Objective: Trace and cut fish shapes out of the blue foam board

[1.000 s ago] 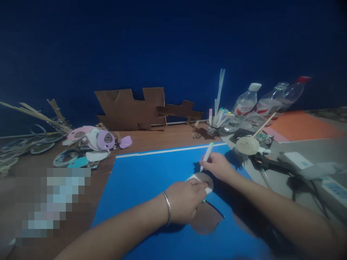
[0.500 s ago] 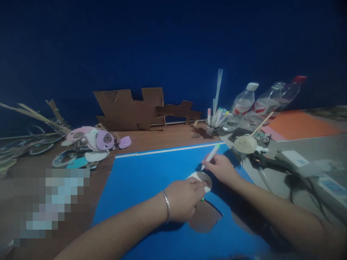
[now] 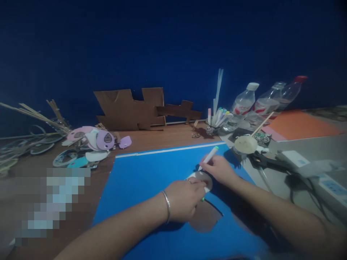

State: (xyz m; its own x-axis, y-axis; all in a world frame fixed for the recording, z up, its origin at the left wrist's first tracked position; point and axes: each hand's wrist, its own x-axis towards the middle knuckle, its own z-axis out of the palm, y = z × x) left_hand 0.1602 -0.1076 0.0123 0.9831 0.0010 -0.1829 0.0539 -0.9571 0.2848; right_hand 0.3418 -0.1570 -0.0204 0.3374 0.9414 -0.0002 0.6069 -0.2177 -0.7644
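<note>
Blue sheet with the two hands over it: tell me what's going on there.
A person is working over a blue sheet. The right hand grips a slanted white marker, green end up and tip down at the far edge of a round, pale piece. The left hand rests over that piece, fingers on it. A patterned cup of markers stands beyond the sheet.

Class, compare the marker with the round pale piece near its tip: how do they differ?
The marker is slim and straight; the round piece is broader, with a curved edge. The marker tilts in the right hand, green end up; the round piece lies beneath the left hand. Both look mostly pale.
</note>
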